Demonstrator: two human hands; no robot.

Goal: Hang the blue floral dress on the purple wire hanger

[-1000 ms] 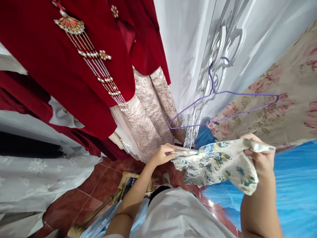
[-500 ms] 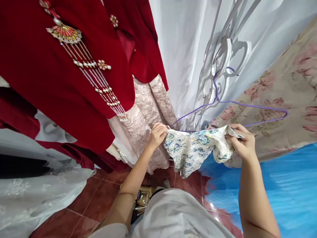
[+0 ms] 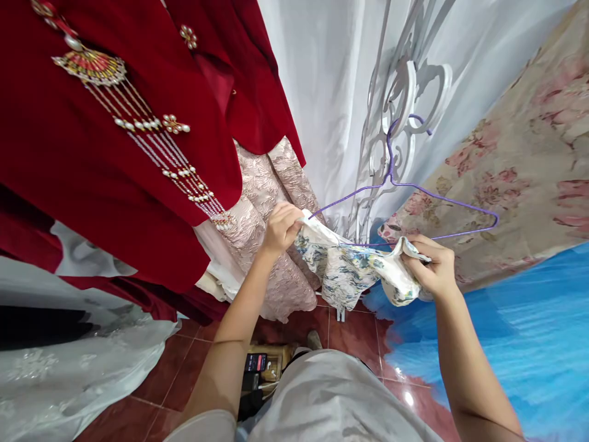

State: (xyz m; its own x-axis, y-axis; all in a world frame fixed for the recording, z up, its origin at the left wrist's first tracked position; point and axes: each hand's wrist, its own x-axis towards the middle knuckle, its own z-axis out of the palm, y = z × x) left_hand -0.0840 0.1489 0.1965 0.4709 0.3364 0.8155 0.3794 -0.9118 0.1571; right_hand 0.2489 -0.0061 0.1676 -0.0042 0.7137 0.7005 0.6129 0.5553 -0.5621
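Observation:
A purple wire hanger (image 3: 391,182) hangs by its hook from a white ring on a scrolled white metal rack. In front of its lower part is a white garment (image 3: 352,270) with a blue and yellow print. My left hand (image 3: 281,228) pinches the garment's left upper corner, around the hanger's left end. My right hand (image 3: 432,264) grips the opposite upper corner, below the hanger's right arm. That right end of the hanger is bare. Folds hide part of the lower bar, and the garment's exact kind does not show.
Red velvet clothes (image 3: 151,123) with a beaded tassel (image 3: 151,135) hang at left, beside a pale pink dress (image 3: 262,245). The white scrolled rack (image 3: 407,92) stands before a white curtain. Floral fabric (image 3: 501,166) and blue tulle (image 3: 515,331) fill the right. A phone (image 3: 255,362) lies low.
The garment's left corner has risen over the hanger's left end with my left hand. My right hand sits slightly lower and further left. The whole view has shifted a little.

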